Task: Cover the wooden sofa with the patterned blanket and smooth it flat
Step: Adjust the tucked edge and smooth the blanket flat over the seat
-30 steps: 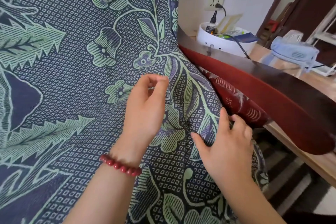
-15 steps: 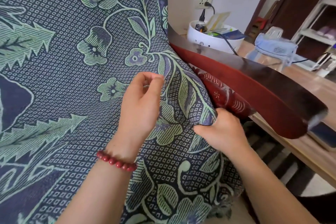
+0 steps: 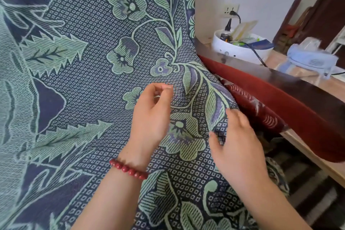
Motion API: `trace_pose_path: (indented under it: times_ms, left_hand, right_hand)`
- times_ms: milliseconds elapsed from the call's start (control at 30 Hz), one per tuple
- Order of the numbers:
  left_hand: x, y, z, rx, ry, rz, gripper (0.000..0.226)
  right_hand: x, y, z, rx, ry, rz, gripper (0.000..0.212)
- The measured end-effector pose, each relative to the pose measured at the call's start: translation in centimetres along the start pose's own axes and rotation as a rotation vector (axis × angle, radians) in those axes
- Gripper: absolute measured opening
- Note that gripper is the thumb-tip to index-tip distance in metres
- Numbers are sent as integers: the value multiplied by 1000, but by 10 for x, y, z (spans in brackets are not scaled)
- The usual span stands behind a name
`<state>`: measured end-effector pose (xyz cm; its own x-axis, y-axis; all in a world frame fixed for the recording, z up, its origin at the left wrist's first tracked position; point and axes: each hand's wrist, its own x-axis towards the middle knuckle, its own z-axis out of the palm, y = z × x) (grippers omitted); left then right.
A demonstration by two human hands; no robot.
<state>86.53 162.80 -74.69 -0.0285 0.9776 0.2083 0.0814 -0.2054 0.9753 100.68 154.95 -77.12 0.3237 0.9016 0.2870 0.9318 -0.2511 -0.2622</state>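
The fingers (image 3: 164, 87) of the left hand (image 3: 151, 115), just left of the frame's centre, are curled with thumb and fingertips drawn together; something thin and pale seems to sit between them, but I cannot tell whether it is a pinch of cloth or a thread. A red beaded bracelet (image 3: 128, 169) circles that wrist. To the right, the right hand (image 3: 237, 147) lies loose and open, fingers spread on a raised fold of the navy and pale-green woven blanket with flowers and leaves (image 3: 84, 84). Half a second ago this hand was bunched in a fist around that fold at the blanket's right edge; it has now let go and flattened. My reading is that the edge has been tucked or tugged into place and the work is turning to pressing it smooth.

The blanket fills the left and middle of the frame, draped over the sofa's back and seat. Its long axis appears to run from lower left to upper right, and its right border climbs towards the top of the frame. At centre right the dark red polished wooden armrest (image 3: 280, 97) remains bare, with a red patterned cushion (image 3: 257, 110) showing beside the blanket's edge.
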Motion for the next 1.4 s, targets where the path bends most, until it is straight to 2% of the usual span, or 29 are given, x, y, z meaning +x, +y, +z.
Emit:
trace_pose_path:
  times_ms: [67,167,267,467,600,633,700,767,833,1000,1133,1267,1400]
  left_hand:
    - [3,-3,-3,12,13,4,14]
    - [7,-12,-7,42,38,1,11]
    - [9,-22,-11,60,53,-37,12]
    - [14,-39,-6,132,29,-78,12]
    - [15,-46,-8,212,15,-44,12]
    - [15,-53,-9,330,18,8,17]
    - [15,-67,-12,712,-26,109,37]
    - [14,-81,-16,1032,-125,61,52]
    - [12,-94,-16,1153,-223,-22,60]
    - [7,-126,-7,1113,-468,-171,66]
    - [16,-129,-9,1085,-551,-215,65]
    - [35,-109,-24,1100,-540,-129,61]
    - [61,-111,-51,1201,-438,-22,59]
  right_hand:
    - [14,-19,14,121,56,-166,54]
    - [53,-44,45,245,-101,-357,46]
    - [83,-54,76,307,-218,-450,46]
    - [94,-14,92,336,-107,-358,38]
    - [94,-23,89,362,-101,-345,38]
    - [94,-28,86,355,-104,-372,39]
    - [97,-41,81,308,-146,-456,43]
    - [104,-53,86,192,-235,-527,47]
    - [110,-56,100,54,-309,-546,51]
    - [104,-39,135,-124,-414,-490,55]
    - [112,-50,135,-215,-490,-443,60]
    - [123,-79,119,-216,-473,-410,59]
    - [137,-111,127,-153,-462,-527,56]
